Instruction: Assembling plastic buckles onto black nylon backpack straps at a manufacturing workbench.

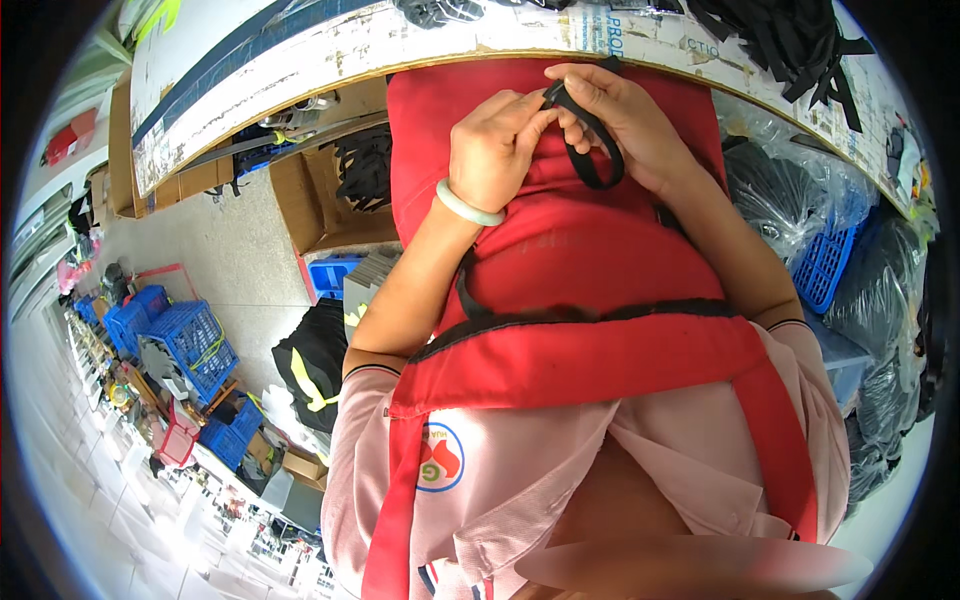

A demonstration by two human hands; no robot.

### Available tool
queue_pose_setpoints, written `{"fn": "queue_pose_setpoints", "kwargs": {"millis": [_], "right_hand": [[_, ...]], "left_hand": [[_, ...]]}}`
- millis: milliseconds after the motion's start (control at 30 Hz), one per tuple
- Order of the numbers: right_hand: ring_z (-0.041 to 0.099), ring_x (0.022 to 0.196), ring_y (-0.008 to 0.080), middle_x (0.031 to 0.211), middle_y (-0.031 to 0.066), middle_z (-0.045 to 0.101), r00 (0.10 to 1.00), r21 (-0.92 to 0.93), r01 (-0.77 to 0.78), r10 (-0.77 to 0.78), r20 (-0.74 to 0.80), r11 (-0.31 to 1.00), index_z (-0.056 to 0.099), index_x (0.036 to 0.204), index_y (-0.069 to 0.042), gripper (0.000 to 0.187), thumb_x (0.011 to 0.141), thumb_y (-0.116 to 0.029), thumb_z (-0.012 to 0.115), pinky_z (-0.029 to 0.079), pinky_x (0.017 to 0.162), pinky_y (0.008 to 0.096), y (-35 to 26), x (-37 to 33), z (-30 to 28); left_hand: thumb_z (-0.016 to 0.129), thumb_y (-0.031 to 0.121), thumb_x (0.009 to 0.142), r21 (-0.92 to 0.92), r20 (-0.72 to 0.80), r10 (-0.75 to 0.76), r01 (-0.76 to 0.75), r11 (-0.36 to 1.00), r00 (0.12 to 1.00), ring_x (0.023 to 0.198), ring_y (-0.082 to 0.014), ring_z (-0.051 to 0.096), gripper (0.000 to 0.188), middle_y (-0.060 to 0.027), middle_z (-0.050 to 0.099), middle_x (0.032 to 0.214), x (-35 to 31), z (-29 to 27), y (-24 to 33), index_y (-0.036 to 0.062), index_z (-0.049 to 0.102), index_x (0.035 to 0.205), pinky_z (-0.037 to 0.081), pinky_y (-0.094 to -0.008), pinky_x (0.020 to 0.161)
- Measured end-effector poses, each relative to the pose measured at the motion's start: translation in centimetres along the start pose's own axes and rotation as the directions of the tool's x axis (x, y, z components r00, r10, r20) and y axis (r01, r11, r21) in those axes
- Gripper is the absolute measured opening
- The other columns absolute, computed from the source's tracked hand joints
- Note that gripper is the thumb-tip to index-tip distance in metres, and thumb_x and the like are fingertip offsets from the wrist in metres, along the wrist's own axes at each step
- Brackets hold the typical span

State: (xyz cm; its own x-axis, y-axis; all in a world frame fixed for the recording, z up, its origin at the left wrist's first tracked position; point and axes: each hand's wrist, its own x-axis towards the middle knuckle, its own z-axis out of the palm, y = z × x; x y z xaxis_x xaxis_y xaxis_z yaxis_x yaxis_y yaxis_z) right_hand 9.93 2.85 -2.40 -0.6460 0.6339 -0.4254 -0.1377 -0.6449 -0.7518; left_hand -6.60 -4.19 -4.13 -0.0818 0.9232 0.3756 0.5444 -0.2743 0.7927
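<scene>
A narrow black strap [597, 184] is held between my two hands over my red apron [560, 250], just below the table edge. Part of it hangs down in a loop. The fingertips of my left hand [492, 142] are pinched around the strap near a small dark piece, possibly a buckle, too small to make out. A pale green bangle [468, 203] circles the left wrist. On the other side, my right hand [632, 122] grips the strap between thumb and curled fingers. The fingers partly hide where the strap doubles over.
Along the worktable [330, 62] lies a pile of black straps [785, 45] at the far right. A cardboard box [305, 205] with black pieces stands at the left. Clear plastic bags [790, 195] and a blue crate [827, 262] crowd the right. Blue baskets [197, 345] stand farther left.
</scene>
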Motion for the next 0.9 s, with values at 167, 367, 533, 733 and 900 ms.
{"fn": "queue_pose_setpoints", "kwargs": {"millis": [167, 367, 533, 733, 900], "right_hand": [[0.058, 0.067, 0.0075, 0.079, 0.0023, 0.062, 0.989, 0.004, -0.039, 0.038, 0.146, 0.999, 0.061, 0.105, -0.003, 0.03, 0.094, -0.03, 0.057, 0.048, 0.062, 0.0217, -0.8, 0.2, -0.9], [0.056, 0.074, 0.0077, 0.086, 0.0002, 0.061, 0.955, -0.453, 0.288, -0.289, 0.068, 0.844, 0.065, 0.101, -0.004, 0.019, 0.092, -0.019, 0.06, 0.045, 0.071, 0.0224, 0.6, 0.7, -0.9], [0.056, 0.073, 0.0064, 0.088, 0.0014, 0.062, 0.771, -0.382, 0.62, -0.623, 0.132, 0.685, 0.067, 0.097, -0.005, 0.012, 0.09, -0.013, 0.062, 0.045, 0.065, 0.0197, -0.5, -1.3, 1.7], [0.053, 0.051, 0.005, 0.066, 0.0016, 0.06, 0.933, -0.588, 0.265, -0.358, -0.044, 0.764, 0.062, 0.101, -0.003, 0.017, 0.091, -0.016, 0.061, 0.042, 0.045, 0.0182, -1.0, -1.1, 1.1], [0.056, 0.053, 0.0065, 0.066, 0.0035, 0.059, 0.968, -0.596, 0.12, -0.227, -0.108, 0.794, 0.058, 0.106, -0.002, 0.026, 0.089, -0.02, 0.064, 0.046, 0.046, 0.019, -0.3, -0.8, 1.0]], "left_hand": [[0.067, 0.004, 0.084, -0.277, 0.012, -0.173, 0.17, 0.946, 0.985, 0.063, -0.013, 0.06, 0.019, -0.0089, 0.067, 0.078, -0.4, -0.3, 0.3, -0.0004, 0.068, 0.102, 0.047, -0.0275, 0.052], [0.058, 0.017, 0.093, -0.729, 0.562, -0.607, 0.684, -0.043, 0.561, 0.062, -0.0127, 0.057, 0.023, -0.0106, 0.064, 0.086, -0.1, -0.8, 0.0, -0.0039, 0.063, 0.101, 0.044, -0.0224, 0.047], [0.067, 0.01, 0.086, -0.753, 0.41, -0.611, 0.629, 0.191, 0.677, 0.065, -0.0214, 0.068, 0.022, -0.0142, 0.066, 0.083, 0.6, -0.9, 0.9, -0.0088, 0.064, 0.098, 0.044, -0.0225, 0.039], [0.069, 0.006, 0.084, -0.754, 0.204, -0.665, 0.549, 0.36, 0.718, 0.057, -0.0168, 0.065, 0.02, -0.0149, 0.067, 0.078, 0.4, -0.2, 0.9, -0.009, 0.065, 0.096, 0.043, -0.0201, 0.038], [0.069, 0.004, 0.083, -0.649, 0.17, -0.605, 0.551, 0.524, 0.777, 0.054, -0.0109, 0.06, 0.014, -0.0113, 0.066, 0.078, -0.1, 0.3, 1.0, -0.0036, 0.068, 0.095, 0.044, -0.0185, 0.04]]}}
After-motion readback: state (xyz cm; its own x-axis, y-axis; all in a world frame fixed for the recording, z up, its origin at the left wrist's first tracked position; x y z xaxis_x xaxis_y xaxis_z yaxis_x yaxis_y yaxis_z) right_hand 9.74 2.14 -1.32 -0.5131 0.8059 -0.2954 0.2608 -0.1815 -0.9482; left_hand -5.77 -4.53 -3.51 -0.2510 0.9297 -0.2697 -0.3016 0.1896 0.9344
